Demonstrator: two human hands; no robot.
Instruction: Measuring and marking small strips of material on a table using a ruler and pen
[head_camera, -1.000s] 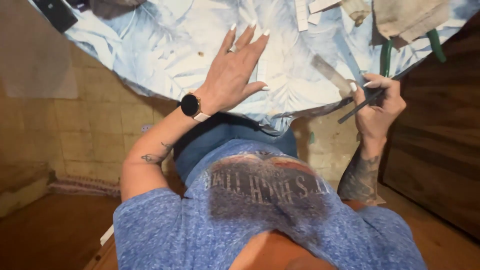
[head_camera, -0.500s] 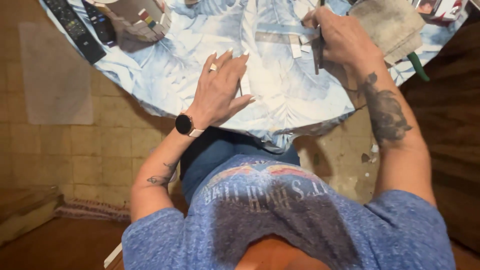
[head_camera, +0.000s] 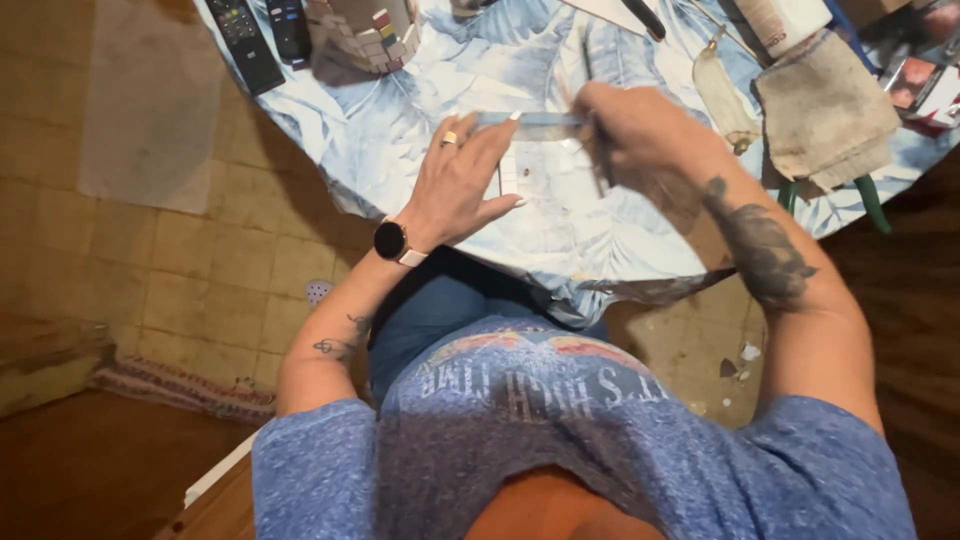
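Head view, looking down over the person's chest to a round counter (head_camera: 400, 170) covered with a pale blue leaf-patterned cloth.

Left hand (head_camera: 462, 180): laid palm down on the cloth, fingers spread and stretched forward, not clenched. Its fingertips press on the near end of a clear ruler (head_camera: 530, 121), which lies flat and runs across to the other hand. A ring sits on one finger and a dark round watch (head_camera: 390, 240) on the wrist.

Right hand (head_camera: 640, 135): closed around a thin dark pen-like tool (head_camera: 598, 165), whose tip points down at the cloth just beside the ruler. The hand is blurred, so the exact grip cannot be told. Under and between both hands lies a small white sheet (head_camera: 525, 175), partly covered by them.

Beyond the left hand: two black remote controls (head_camera: 255, 35) side by side at the counter edge, and just to their right a container faced with small coloured tiles (head_camera: 365, 35); its contents are cut off by the top edge and cannot be told.

Beyond and outside the right hand: a folded beige cloth (head_camera: 825, 110) with green-handled pliers (head_camera: 868, 200) sticking out beneath it, and a pale rounded piece (head_camera: 722, 100) lying between that cloth and the hand.

Below the counter: a tiled floor (head_camera: 230, 270).
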